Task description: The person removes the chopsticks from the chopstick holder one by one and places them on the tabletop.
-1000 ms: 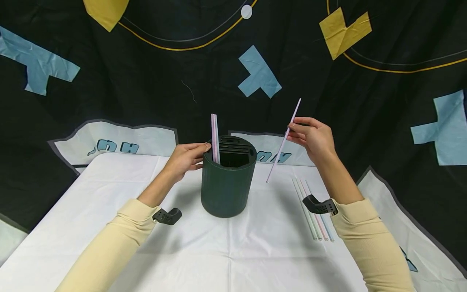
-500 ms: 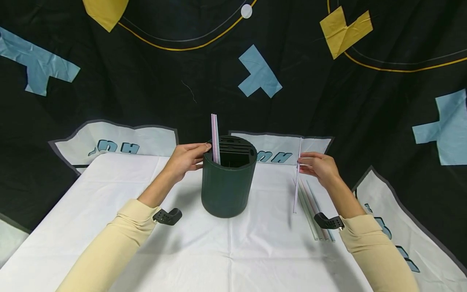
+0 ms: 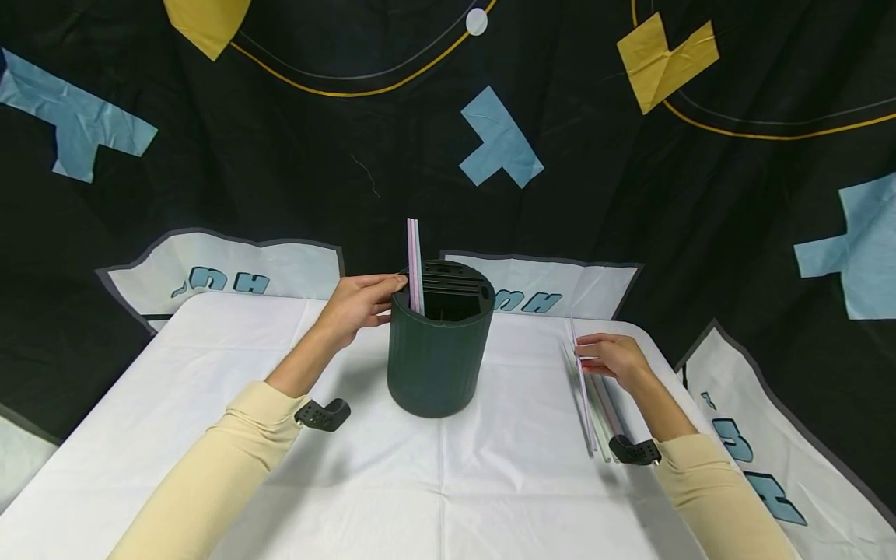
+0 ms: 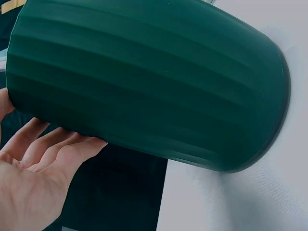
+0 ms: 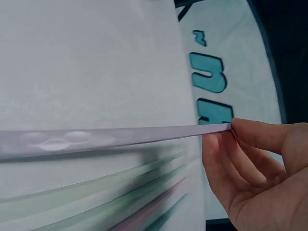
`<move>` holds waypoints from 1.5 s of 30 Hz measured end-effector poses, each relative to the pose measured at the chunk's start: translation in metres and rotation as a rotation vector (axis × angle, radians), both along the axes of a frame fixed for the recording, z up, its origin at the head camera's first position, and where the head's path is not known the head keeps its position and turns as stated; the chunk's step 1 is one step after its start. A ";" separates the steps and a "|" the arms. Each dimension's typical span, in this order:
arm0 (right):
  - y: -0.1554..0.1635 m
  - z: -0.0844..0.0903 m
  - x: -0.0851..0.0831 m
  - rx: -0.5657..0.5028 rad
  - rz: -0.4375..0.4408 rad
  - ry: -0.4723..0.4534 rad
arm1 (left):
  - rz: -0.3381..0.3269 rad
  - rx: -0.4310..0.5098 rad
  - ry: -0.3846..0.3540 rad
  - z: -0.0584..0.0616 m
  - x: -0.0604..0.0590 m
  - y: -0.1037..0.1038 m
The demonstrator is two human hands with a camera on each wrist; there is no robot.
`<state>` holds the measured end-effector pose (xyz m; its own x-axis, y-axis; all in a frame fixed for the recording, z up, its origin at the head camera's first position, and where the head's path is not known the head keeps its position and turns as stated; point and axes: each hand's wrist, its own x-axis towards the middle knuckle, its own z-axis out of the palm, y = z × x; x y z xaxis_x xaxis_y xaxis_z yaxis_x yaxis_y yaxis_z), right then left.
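The left hand [image 3: 358,305] rested with relaxed fingers against the rim of the dark green holder [image 3: 437,350], which stood upright mid-desk [image 3: 210,373] with 2 straws [image 3: 414,264] inside. The right hand [image 3: 610,358] pinched a lilac straw [image 3: 582,389] low over the loose straws [image 3: 603,416] lying on the desk.

Left hand [image 3: 357,305] fingers extended; right hand [image 3: 612,358] fingers pinched.

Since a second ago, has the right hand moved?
Yes. The right hand, pinching a lilac straw, dropped from above the green holder's rim to the straws on the table.
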<state>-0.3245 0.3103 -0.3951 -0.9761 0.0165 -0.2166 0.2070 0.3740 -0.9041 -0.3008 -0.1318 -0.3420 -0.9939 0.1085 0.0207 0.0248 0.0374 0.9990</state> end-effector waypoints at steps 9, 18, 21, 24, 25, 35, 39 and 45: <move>0.002 -0.021 -0.001 0.020 -0.004 -0.032 | -0.001 0.001 0.005 0.000 0.000 0.000; -0.001 -0.035 -0.002 0.061 -0.017 -0.050 | 0.001 0.009 0.002 0.001 0.001 0.001; -0.003 -0.038 -0.002 0.097 -0.021 -0.038 | 0.002 0.012 0.000 0.002 0.002 0.001; -0.003 -0.040 -0.004 0.114 -0.029 -0.034 | 0.002 0.010 0.001 0.002 0.002 0.001; -0.003 -0.040 -0.004 0.109 -0.032 -0.034 | 0.002 0.011 0.002 0.002 0.002 0.001; -0.002 -0.044 -0.005 0.140 -0.057 -0.047 | 0.003 0.017 0.008 0.002 0.001 0.000; -0.001 -0.045 -0.004 0.164 -0.060 -0.057 | 0.001 0.021 0.004 0.001 0.001 -0.001; -0.002 -0.046 -0.003 0.162 -0.064 -0.058 | 0.009 0.010 0.000 0.001 0.001 -0.001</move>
<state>-0.3272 0.3088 -0.4411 -0.9578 0.1173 -0.2624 0.2853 0.4981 -0.8188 -0.2999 -0.1330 -0.3412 -0.9948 0.0994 0.0220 0.0249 0.0280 0.9993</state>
